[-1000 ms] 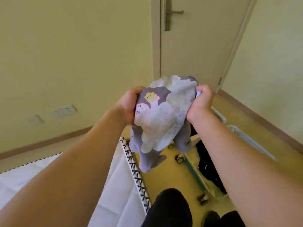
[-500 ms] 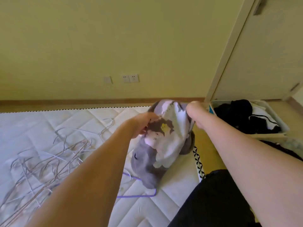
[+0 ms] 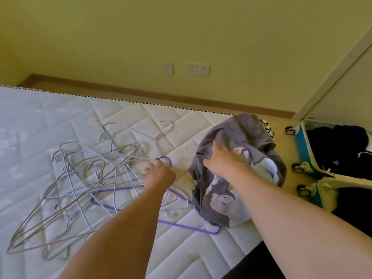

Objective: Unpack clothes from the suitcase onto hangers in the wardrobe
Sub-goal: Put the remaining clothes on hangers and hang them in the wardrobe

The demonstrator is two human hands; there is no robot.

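A grey printed garment [image 3: 237,137] with cartoon figures lies bunched on the right part of the white mattress [image 3: 60,117]. My right hand [image 3: 220,160] grips its fabric near the middle. My left hand [image 3: 159,175] reaches to the hook of a purple hanger [image 3: 189,226] and its fingers curl around it. The purple hanger lies flat, partly under the garment. Left of it sits a tangled pile of several wire hangers [image 3: 80,178]. The open teal suitcase [image 3: 302,150] stands on the floor at the right, with dark clothes [image 3: 338,146] inside.
The mattress's right edge has a black-and-white trim [image 3: 265,125]. A wall with sockets [image 3: 198,69] and a wooden baseboard runs behind the mattress. A door frame [image 3: 330,77] rises at the far right. Suitcase wheels [image 3: 289,130] face the mattress.
The garment has come down onto the mattress. My left hand let go of it and moved left to the purple hanger's hook. My right hand still holds the fabric.
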